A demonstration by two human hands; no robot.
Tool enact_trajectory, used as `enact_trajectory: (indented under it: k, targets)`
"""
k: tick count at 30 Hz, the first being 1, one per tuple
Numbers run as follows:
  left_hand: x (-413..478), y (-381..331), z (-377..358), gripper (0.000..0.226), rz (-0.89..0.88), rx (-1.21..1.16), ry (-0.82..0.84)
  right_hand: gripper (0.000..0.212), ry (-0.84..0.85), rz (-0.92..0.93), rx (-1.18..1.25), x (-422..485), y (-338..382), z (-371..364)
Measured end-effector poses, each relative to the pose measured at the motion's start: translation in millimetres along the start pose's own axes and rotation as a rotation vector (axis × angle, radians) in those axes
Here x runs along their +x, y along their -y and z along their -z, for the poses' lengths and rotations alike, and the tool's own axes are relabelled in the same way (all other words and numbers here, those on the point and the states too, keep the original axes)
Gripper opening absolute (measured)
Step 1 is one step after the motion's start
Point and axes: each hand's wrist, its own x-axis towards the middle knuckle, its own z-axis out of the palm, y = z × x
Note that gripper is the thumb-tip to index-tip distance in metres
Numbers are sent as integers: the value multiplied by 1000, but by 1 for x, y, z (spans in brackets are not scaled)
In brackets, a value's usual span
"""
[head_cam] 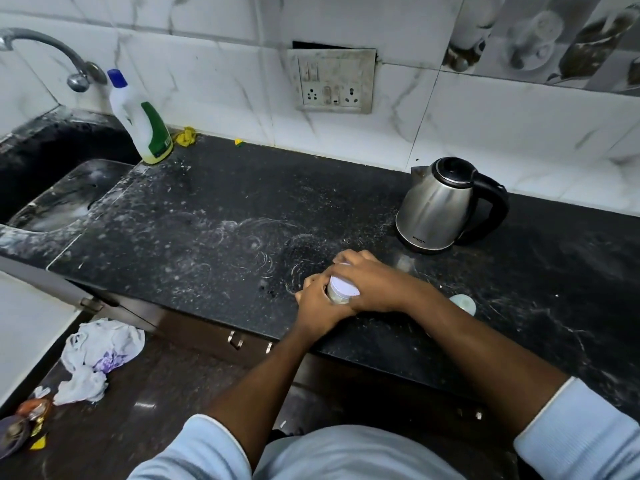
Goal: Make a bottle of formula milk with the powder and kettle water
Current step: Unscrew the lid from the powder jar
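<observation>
On the dusty black counter (214, 209), the left hand (317, 303) grips the upright powder jar's (337, 295) body while the right hand (372, 284) closes over its lid from above; the kettle (436, 206) stands beyond, to the right

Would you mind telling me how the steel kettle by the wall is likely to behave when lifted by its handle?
The kettle looks rigid: polished metal body, so no flex. Its black handle sits off to one side, so it would probably swing spout-down if gripped loosely. Its weight is uncertain, since the lid is closed and hides any water. The wide base suggests it resists tipping when nudged.
</observation>
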Motion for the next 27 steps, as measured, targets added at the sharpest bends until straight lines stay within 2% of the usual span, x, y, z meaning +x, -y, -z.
enact_trajectory:
  k: [2, 3, 6, 9, 12, 14, 17, 20, 22, 24, 27]
  targets:
    - [-2, -2, 1, 69, 0, 43, -3, 89, 71, -50, 126, -1, 2, 4]
    - [-2, -2, 1, 73, -10, 50, 5, 92, 62, -112, 112, 0, 5, 4]
    - [-2, -2, 0, 82, -4, 13, 22, 86, -30, -280, -102, 4, 15, 1]
    - [1, 2, 0, 81, 13, 49, 17, 64, 12, -151, -57, 6, 16, 3]
    - [2, 4, 1, 80, 31, 77, 22, 85, 131, -118, 99, 2, 14, 9]
    - [0, 1, 0, 85, 10, 82, 22, 86, 68, -215, 49, 2, 15, 9]
    - [0, -1, -1, 75, 22, 77, 4, 75, -59, -328, -128, 3, 21, 8]
    - [0, 1, 0, 73, 19, 76, 21, 63, -43, -227, -64, 1, 19, 5]
    - [1, 4, 1, 73, 7, 68, 28, 84, 52, -168, 102, -1, 16, 5]
    - [2, 5, 1, 75, -25, 72, 22, 98, 46, -193, 190, -3, 15, 6]
    - [2, 4, 0, 82, -4, 78, 24, 93, -86, -276, 30, -1, 17, 3]
